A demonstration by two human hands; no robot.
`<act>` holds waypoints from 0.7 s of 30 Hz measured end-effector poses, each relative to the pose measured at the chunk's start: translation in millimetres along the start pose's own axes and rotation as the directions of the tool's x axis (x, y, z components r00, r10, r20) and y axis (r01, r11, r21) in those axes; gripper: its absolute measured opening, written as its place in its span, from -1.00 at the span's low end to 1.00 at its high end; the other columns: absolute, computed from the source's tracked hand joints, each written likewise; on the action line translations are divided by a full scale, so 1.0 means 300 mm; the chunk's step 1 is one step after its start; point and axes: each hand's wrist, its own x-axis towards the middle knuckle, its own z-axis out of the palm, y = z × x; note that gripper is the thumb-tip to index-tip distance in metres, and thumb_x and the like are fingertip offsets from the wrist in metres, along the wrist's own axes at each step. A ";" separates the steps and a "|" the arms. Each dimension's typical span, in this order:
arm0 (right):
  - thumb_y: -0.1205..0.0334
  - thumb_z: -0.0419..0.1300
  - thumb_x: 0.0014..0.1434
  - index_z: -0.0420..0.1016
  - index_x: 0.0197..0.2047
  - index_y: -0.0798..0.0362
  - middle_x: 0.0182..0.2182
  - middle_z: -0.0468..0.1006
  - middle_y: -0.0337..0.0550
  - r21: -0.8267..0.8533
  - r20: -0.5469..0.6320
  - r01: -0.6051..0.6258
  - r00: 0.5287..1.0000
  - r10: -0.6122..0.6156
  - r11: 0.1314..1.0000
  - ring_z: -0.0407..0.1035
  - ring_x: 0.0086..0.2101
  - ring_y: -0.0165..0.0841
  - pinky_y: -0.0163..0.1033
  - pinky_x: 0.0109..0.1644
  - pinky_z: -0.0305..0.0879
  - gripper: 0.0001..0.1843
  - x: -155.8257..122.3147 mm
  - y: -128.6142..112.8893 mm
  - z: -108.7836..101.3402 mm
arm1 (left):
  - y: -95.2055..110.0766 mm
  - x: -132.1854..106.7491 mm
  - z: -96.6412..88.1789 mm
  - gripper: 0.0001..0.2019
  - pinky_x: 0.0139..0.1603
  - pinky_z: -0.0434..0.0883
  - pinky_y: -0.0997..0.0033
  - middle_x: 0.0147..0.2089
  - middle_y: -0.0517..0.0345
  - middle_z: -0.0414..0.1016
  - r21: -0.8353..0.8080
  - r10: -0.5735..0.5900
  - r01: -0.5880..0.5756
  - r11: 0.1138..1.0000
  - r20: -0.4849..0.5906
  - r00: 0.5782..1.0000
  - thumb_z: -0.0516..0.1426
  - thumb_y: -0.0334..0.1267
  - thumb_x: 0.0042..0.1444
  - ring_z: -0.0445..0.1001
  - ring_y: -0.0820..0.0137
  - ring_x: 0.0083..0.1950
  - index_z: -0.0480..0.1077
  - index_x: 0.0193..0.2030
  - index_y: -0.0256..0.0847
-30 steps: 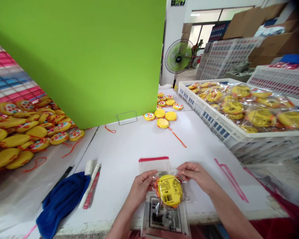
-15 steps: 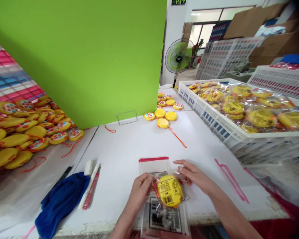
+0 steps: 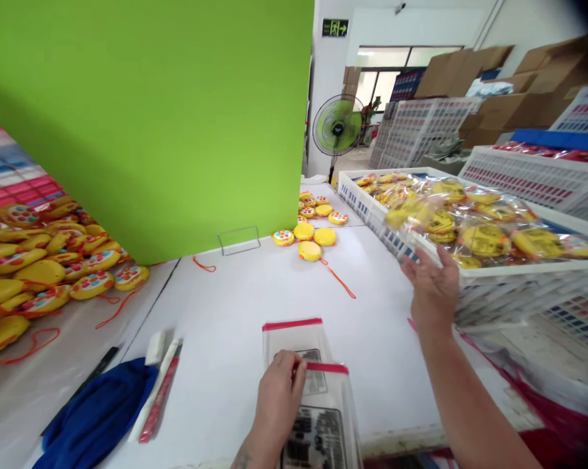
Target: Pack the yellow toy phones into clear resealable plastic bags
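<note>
My left hand (image 3: pixel 279 400) pinches the red-edged top of a clear plastic bag (image 3: pixel 345 417) with black print, lying on a stack. Another such bag (image 3: pixel 294 335) sticks out behind it, flat on the white table. My right hand (image 3: pixel 433 283) is at the near side of a white plastic crate (image 3: pixel 543 270), fingers stretched out and apart. Just beyond its fingertips is a motion-blurred yellow toy in a clear bag (image 3: pixel 409 212), over the crate's rim. Many bagged yellow toys (image 3: pixel 484 238) fill the crate.
Loose yellow toys (image 3: pixel 309 250) with orange cords lie at the table's far end. More are heaped at the left (image 3: pixel 40 273). A blue cloth (image 3: pixel 103 410), a white-and-red stick (image 3: pixel 160 397) and a green panel (image 3: pixel 176 130) are also here. A fan (image 3: pixel 338 127) stands behind.
The bagged toy has gone from between my hands to the crate at the right. My right hand has reached out there, while my left hand has taken hold of a bag's red edge.
</note>
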 end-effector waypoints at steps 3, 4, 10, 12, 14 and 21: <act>0.04 0.08 0.20 0.25 0.19 0.00 0.04 0.43 0.00 -0.380 0.249 0.079 0.968 0.019 0.922 0.42 -0.09 -0.24 -0.09 -0.04 0.37 -0.49 -0.025 0.075 0.029 | -0.014 -0.010 0.021 -0.82 -0.22 0.33 0.34 -0.26 0.11 0.42 0.160 0.142 -0.140 0.977 0.000 0.990 -0.07 -0.25 0.31 0.41 0.31 -0.24 0.33 -0.24 -0.13; 0.04 0.06 0.20 0.29 0.15 0.03 0.02 0.43 0.03 -0.516 0.352 0.126 0.933 0.076 0.848 0.41 -0.10 -0.22 -0.10 -0.05 0.36 -0.52 -0.045 0.107 0.038 | -0.018 -0.013 0.027 -0.83 -0.21 0.34 0.32 -0.26 0.11 0.41 0.223 0.190 -0.186 0.957 0.002 0.982 -0.06 -0.28 0.30 0.40 0.29 -0.22 0.33 -0.24 -0.14; 0.15 0.25 0.05 0.46 -0.07 0.12 -0.17 0.49 0.06 -0.752 0.534 0.300 0.799 0.276 0.587 0.35 -0.11 -0.10 -0.08 -0.01 0.21 -0.63 -0.133 0.229 0.091 | -0.020 -0.020 0.049 -0.96 -0.18 0.33 0.17 -0.24 0.08 0.40 0.503 0.331 -0.295 0.812 0.020 0.944 0.09 -0.31 0.21 0.35 0.20 -0.19 0.36 -0.23 -0.17; 0.21 0.20 0.11 0.48 -0.22 0.09 -0.28 0.52 0.00 -0.775 0.550 0.319 0.766 0.333 0.545 0.37 -0.19 -0.16 -0.14 -0.09 0.21 -0.83 -0.139 0.231 0.107 | -0.017 -0.020 0.051 -0.97 -0.18 0.32 0.15 -0.25 0.09 0.39 0.542 0.322 -0.289 0.789 0.036 0.946 0.11 -0.30 0.19 0.33 0.19 -0.20 0.36 -0.25 -0.18; 0.28 0.13 0.17 0.47 -0.31 0.06 -0.35 0.53 -0.04 -0.784 0.569 0.339 0.727 0.384 0.520 0.39 -0.27 -0.22 -0.21 -0.19 0.19 -0.90 -0.144 0.221 0.119 | -0.015 -0.019 0.052 -0.97 -0.20 0.31 0.16 -0.26 0.10 0.38 0.566 0.319 -0.292 0.771 0.052 0.946 0.14 -0.29 0.18 0.32 0.20 -0.21 0.37 -0.27 -0.17; 0.39 0.07 0.19 0.40 -0.38 0.06 -0.39 0.52 -0.04 -0.719 0.682 0.408 0.572 0.457 0.563 0.39 -0.31 -0.24 -0.23 -0.24 0.14 -0.86 -0.203 0.130 0.100 | -0.023 -0.019 0.061 -0.88 -0.22 0.31 0.15 -0.30 0.13 0.37 0.585 0.344 -0.307 0.750 0.051 0.937 0.22 -0.27 0.11 0.32 0.20 -0.24 0.34 -0.35 -0.20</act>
